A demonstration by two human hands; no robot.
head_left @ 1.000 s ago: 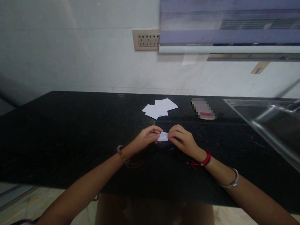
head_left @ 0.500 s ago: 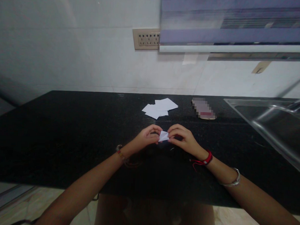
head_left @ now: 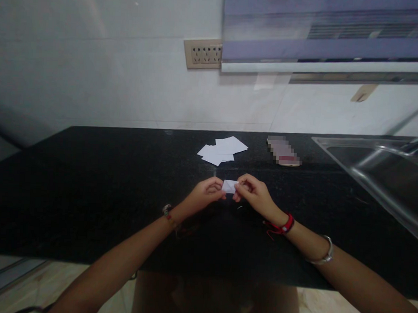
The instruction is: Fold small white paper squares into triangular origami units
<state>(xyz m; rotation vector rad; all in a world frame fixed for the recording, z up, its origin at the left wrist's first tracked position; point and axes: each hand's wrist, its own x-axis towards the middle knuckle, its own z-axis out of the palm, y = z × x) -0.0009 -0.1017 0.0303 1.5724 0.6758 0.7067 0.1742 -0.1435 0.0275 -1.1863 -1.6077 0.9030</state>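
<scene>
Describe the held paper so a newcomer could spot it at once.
Find the black counter, then the loose white sheets lying on it. Nearer the viewer, the left hand and right hand hold the small white paper, creased and smaller than those sheets.

A single camera, worn on the person's head, looks forward and down over the black surface, with the forearms running in from near left and near right. It sees the surface from above at a slant, and the far wall more nearly face-on. The hands lie close to the middle of the view, small within it, so the lens stands well back from them. The view is wide, reaching from the wall's socket panel to the tiled floor at the near side, and its right edge cuts off the steel sink
</scene>
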